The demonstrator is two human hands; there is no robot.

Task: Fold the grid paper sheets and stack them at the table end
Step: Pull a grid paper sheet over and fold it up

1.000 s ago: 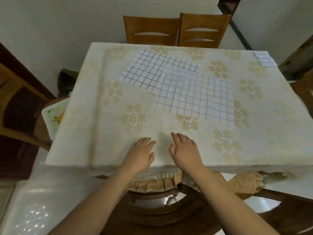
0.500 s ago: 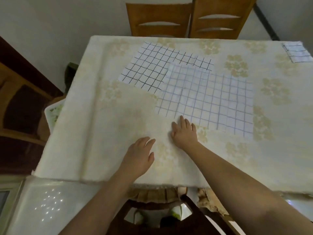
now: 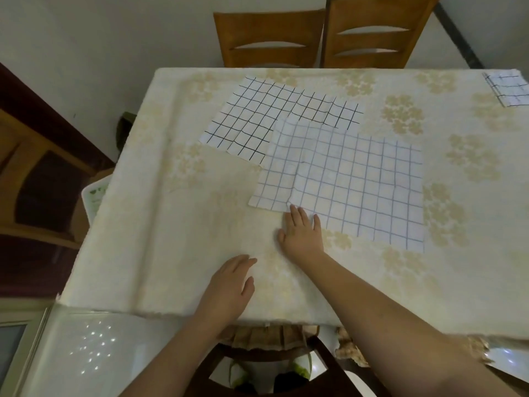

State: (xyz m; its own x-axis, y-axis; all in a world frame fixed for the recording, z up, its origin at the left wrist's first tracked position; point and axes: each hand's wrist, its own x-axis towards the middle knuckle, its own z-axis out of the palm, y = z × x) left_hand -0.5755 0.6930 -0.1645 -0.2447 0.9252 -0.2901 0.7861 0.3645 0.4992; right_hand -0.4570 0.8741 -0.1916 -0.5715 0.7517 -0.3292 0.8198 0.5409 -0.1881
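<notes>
R hand [image 3: 302, 234] is now up at the near edge of the pale blue-lined grid paper sheet [image 3: 349, 181]; 1 s ago both hands sat side by side near the front edge of the surface, 0.5 s ago R was already halfway out. L hand [image 3: 229, 285] hasn't really moved, rests flat on the cream floral tablecloth surface [image 3: 171, 224], fingers straight, holding nothing.

I read this as the reach phase ending, grab of the first sheet about to begin, no fold started yet.

R fingers [image 3: 297, 216]: extended, slightly spread, tips touching or just over the sheet's near edge, next to a crease/lifted bit at that edge. Not curled, no pinch, so nothing gripped yet.

Task things: blue-lined sheet lies flat mid-surface, overlapping the near-right corner of the black-lined grid paper sheet [image 3: 257, 118], which sits further back-left. Small folded grid paper stack [image 3: 509, 88] is at the far right corner, well apart from both, partly cut off by frame edge; I judge that's the drop spot.

Two wooden chairs [image 3: 323, 35] behind the far edge.
</notes>
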